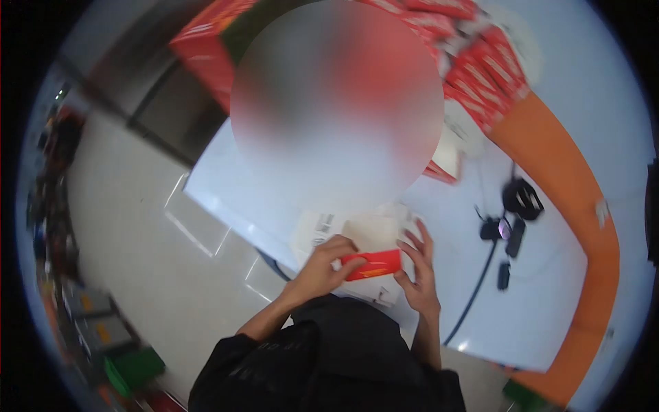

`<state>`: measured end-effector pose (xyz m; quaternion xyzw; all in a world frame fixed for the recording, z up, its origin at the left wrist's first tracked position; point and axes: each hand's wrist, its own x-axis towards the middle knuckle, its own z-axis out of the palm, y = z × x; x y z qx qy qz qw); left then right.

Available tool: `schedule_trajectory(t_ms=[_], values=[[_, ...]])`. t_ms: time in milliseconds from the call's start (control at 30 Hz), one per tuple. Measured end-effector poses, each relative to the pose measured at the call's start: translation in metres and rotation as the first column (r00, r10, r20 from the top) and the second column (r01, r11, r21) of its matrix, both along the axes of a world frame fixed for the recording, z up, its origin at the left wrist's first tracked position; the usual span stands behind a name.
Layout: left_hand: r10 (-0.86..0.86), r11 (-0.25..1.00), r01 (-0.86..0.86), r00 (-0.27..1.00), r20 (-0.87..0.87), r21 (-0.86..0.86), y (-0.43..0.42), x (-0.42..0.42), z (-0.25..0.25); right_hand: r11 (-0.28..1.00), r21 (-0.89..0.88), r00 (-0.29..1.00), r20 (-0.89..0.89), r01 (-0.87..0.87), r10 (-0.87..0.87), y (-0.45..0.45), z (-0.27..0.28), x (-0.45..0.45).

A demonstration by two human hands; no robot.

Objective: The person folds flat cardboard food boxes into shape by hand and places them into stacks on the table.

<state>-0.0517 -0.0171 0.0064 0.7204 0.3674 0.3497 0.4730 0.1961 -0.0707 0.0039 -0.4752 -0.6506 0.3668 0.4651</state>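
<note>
Between my two hands is a small red carton (375,266) with yellow print on its near face. A pale panel, seemingly its open lid or inner side, stands out beyond it. My left hand (322,266) grips the carton's left end, thumb across the red face and fingers bent behind. At the other end, my right hand (419,269) holds the corner between its thumb and slightly spread fingers. Under the carton lie white printed sheets or bags (312,230), partly covered by the hands.
The white table (226,185) carries a large red box (209,51) at the far left and a pile of red packets (484,72) at the far right. Black devices with a cable (511,223) lie to the right. An orange strip (604,275) borders the table. A blurred disc hides the middle.
</note>
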Motion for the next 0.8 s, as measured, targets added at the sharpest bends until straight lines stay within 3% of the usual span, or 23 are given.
schedule_trajectory(t_ms=[67,167,233,333,433,467,567,667,800], values=[[0.052,0.995,-0.052,0.999,0.007,-0.089,0.0,0.005,0.009,0.998,-0.017,0.995,-0.07,-0.068,0.067,-0.001,0.012,0.002],[-0.019,0.999,0.02,0.999,0.035,-0.036,0.005,0.01,0.012,0.99,-0.029,0.973,-0.194,-0.137,0.129,-0.002,-0.009,0.021],[-0.092,0.994,0.093,0.996,0.015,-0.058,0.009,0.011,0.015,0.994,-0.042,0.984,-0.151,-0.103,0.096,-0.001,-0.011,0.028],[-0.093,0.991,0.088,0.995,-0.046,-0.105,0.006,0.02,0.015,0.994,-0.041,0.994,0.041,0.105,-0.103,-0.002,0.003,0.017],[-0.115,0.989,0.106,0.989,-0.092,-0.1,0.007,0.029,0.014,0.947,0.141,0.951,0.074,0.288,-0.3,-0.001,-0.004,0.004],[-0.106,0.991,0.095,0.987,-0.125,-0.091,0.006,0.033,0.016,0.867,0.203,0.879,0.049,0.456,-0.474,-0.003,-0.005,-0.004],[-0.117,0.993,0.116,0.978,-0.171,-0.019,0.001,0.044,0.022,0.752,0.162,0.764,-0.028,0.639,-0.644,-0.01,-0.017,-0.01],[-0.07,0.998,0.07,0.989,-0.128,-0.003,-0.004,0.054,0.025,0.919,0.155,0.932,-0.078,0.362,-0.354,-0.008,-0.01,0.003],[-0.114,0.963,0.14,0.986,-0.121,0.232,0.004,0.058,0.02,0.984,0.116,0.991,0.017,0.132,-0.135,-0.009,-0.014,0.012]])
